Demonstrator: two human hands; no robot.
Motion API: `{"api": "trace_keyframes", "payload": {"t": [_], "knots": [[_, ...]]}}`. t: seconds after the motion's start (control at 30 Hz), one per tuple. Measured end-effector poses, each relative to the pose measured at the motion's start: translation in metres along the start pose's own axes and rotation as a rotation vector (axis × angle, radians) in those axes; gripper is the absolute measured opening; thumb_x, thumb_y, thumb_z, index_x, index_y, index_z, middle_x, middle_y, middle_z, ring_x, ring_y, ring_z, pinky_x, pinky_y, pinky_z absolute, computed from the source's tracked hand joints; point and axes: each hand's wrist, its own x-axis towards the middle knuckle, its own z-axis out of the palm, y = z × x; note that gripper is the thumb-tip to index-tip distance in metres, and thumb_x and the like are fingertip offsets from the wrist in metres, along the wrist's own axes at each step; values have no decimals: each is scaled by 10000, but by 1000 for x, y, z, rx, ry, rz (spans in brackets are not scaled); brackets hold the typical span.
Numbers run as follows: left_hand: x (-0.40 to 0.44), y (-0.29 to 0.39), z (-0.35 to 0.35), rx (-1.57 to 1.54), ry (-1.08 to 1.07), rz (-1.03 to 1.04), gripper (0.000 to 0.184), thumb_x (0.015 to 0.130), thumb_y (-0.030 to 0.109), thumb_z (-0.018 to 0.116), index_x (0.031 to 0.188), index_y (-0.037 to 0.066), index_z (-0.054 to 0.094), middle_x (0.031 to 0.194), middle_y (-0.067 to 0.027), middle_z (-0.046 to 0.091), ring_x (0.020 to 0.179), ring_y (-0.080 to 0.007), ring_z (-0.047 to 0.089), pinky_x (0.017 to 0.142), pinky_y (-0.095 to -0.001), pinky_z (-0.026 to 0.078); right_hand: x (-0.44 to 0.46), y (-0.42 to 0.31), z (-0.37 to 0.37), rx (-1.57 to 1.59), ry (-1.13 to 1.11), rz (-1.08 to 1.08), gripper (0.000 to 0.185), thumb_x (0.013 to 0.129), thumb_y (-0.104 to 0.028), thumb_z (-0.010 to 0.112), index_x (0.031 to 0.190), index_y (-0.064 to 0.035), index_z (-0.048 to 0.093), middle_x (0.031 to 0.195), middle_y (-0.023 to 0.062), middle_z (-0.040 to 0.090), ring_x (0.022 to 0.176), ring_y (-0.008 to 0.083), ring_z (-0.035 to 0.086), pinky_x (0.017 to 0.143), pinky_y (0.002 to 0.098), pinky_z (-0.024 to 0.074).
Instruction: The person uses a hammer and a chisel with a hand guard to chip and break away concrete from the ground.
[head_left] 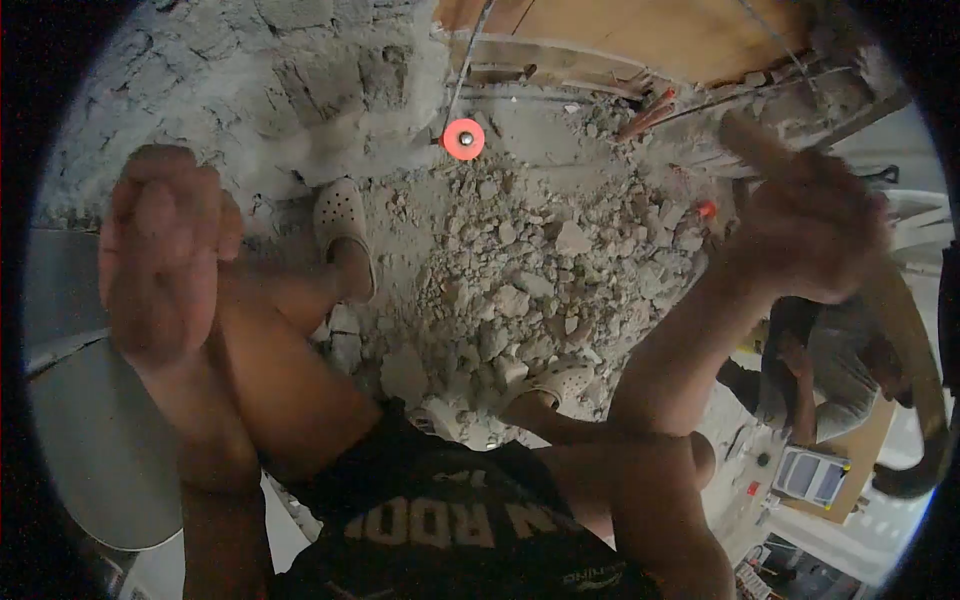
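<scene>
My left hand is raised on the left over my bent leg, its palm turned up toward the camera and nothing in it. Its fingers are foreshortened and slightly blurred. On the right, my right hand is closed around a long bar with a hooked end, which looks like a crowbar. One end sticks out past my fingers at the upper left; the hook hangs at the lower right. Motion smears this hand and the bar. Between my feet in pale clogs lies a heap of broken rubble.
A rough, chipped wall rises at the upper left. An orange disc sits at the end of a thin rod. Reddish pipes protrude beyond the rubble. Another person is at the right, near a clear plastic organizer box.
</scene>
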Motion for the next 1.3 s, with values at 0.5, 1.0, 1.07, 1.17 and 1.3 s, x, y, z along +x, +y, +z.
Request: {"api": "trace_keyframes", "payload": {"t": [0.5, 1.0, 1.07, 1.17, 1.3], "knots": [[15, -18, 35, 481, -88, -205, 119, 895, 122, 593, 956, 21, 600, 767, 18, 542, 652, -43, 441, 605, -205, 360, -351, -101, -6, 849, -1259, 698, 246, 801, -214, 635, 857, 23, 601, 645, 156, 597, 557, 293, 597, 540, 401, 470], [15, -31, 64, 889, -574, -300, 189, 799, 165, 716, 906, 38, 625, 740, -50, 607, 704, -134, 580, 663, -282, 459, -48, -42, 32, 1371, -174, 548, 226, 886, -243, 519, 823, -33, 576, 718, 95, 575, 670, 243, 549, 640, 414, 467], [17, -32, 66, 882, -587, -233, 196, 789, 171, 724, 896, 40, 625, 724, -45, 604, 683, -141, 577, 662, -283, 461, -146, -76, 53, 1088, -560, 509, 257, 873, -242, 539, 910, 10, 579, 771, 145, 605, 727, 287, 587, 658, 429, 485], [25, -34, 72, 870, -558, -312, 189, 786, 164, 726, 893, 40, 630, 721, -37, 600, 676, -126, 564, 656, -284, 458, -333, -111, 74, 812, -1399, 470, 367, 853, -241, 569, 1041, 74, 584, 851, 221, 650, 812, 353, 644, 685, 452, 512], [15, -45, 59, 898, -495, -262, 163, 795, 149, 716, 889, 40, 638, 704, -19, 588, 666, -109, 544, 639, -278, 448, -363, -105, 43, 986, -1187, 485, 290, 817, -227, 616, 969, 20, 610, 716, 202, 628, 658, 354, 637, 609, 430, 496]]}}
